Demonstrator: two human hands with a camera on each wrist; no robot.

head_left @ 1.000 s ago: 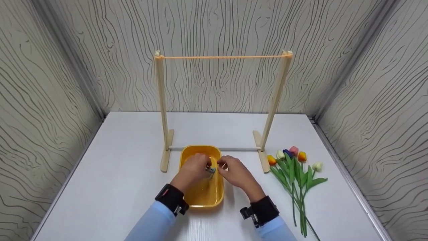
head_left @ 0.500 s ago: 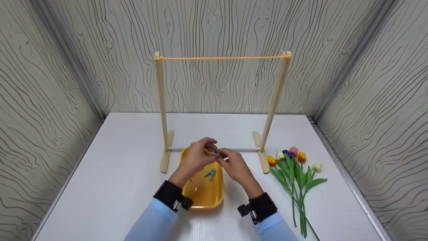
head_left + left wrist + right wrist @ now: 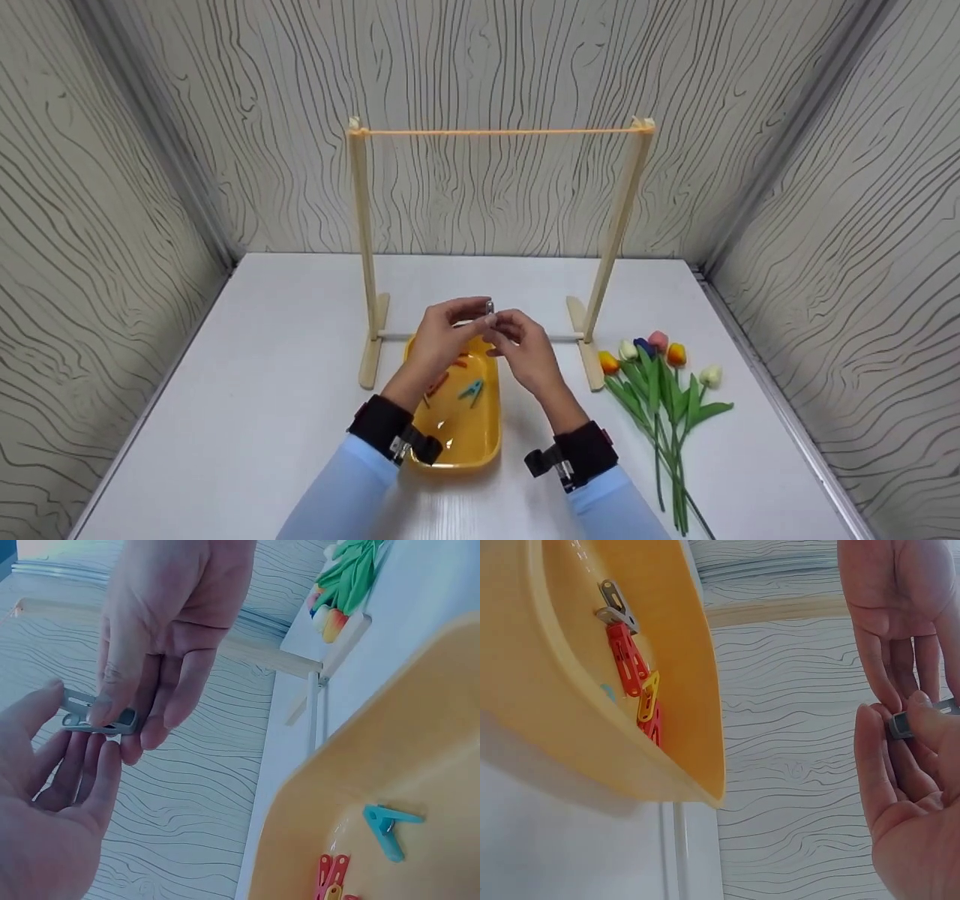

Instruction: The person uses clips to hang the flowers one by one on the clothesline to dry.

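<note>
Above the far end of the yellow tray (image 3: 450, 454), my two hands meet around a small grey clothespin (image 3: 120, 722). The left hand (image 3: 442, 337) pinches it between thumb and fingertips. From the other side, the right hand (image 3: 529, 352) has its thumb laid over the clothespin and fingers behind it, seen in the left wrist view. Part of the clothespin is hidden by the fingers. Lower down in the tray lies a teal clothespin (image 3: 471, 389), with red clothespins (image 3: 626, 660), a yellow clothespin (image 3: 649, 696) and another grey clothespin (image 3: 617, 609).
Behind the tray stands a wooden frame (image 3: 362, 240) with an orange cord (image 3: 499, 133) stretched across its top. A low white rod (image 3: 555, 335) joins its feet. Artificial tulips (image 3: 667, 390) lie on the white table (image 3: 285, 360) at the right.
My left hand has come up out of the tray with the grey clothespin. The right hand has risen beside it and taken hold too. More clothespins in the tray now show.
</note>
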